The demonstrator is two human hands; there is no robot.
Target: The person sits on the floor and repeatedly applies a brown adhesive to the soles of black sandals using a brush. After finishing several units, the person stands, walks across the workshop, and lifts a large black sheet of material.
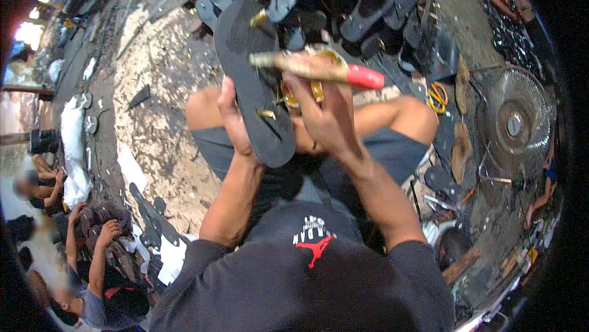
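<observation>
My left hand [230,116] grips a black sandal sole [248,80] along its left edge and tilts it upright over my lap. Short gold strap ends [265,114] poke out of slots in the sole's face. In my right hand [325,111] is a stick-like tool [300,67] with a pale, crusted shaft and a red end; its pale tip is over the sole. Motion blur hides the tool's exact kind. Gold strap loops [310,94] show around my right fingers, and I cannot tell whether these fingers hold them.
A heap of black sandals [374,13] lies ahead. At right are yellow-handled scissors [437,98] and a round fan [514,125]. Loose soles [150,218] lie at left, near a white wrapped bundle [75,151]. Another person's hands [109,232] work over stacked dark soles at lower left.
</observation>
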